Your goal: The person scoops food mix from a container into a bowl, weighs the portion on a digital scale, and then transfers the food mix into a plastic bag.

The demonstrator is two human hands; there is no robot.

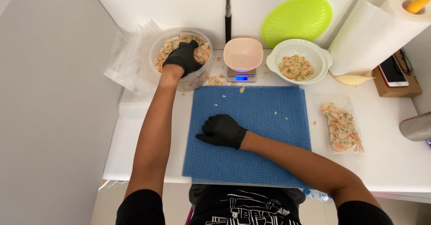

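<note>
My left hand (pixel 183 56), in a black glove, reaches into a clear round tub (pixel 199 79) of pale, multicoloured chips at the back left; its fingers are curled among the chips. My right hand (pixel 222 130), also gloved in black, rests palm down on the blue mat (pixel 269 130) with nothing in it. Behind the mat a pink bowl (pixel 243 53) sits empty on a small digital scale (pixel 241 77).
A white bowl (pixel 325 59) with some chips stands right of the scale, a lime-green lid (pixel 296 18) leaning behind it. A filled clear bag (pixel 342 127) lies right of the mat. A paper towel roll (pixel 375 32), a phone (pixel 392 71) and a metal cylinder (pixel 415 126) are at the right.
</note>
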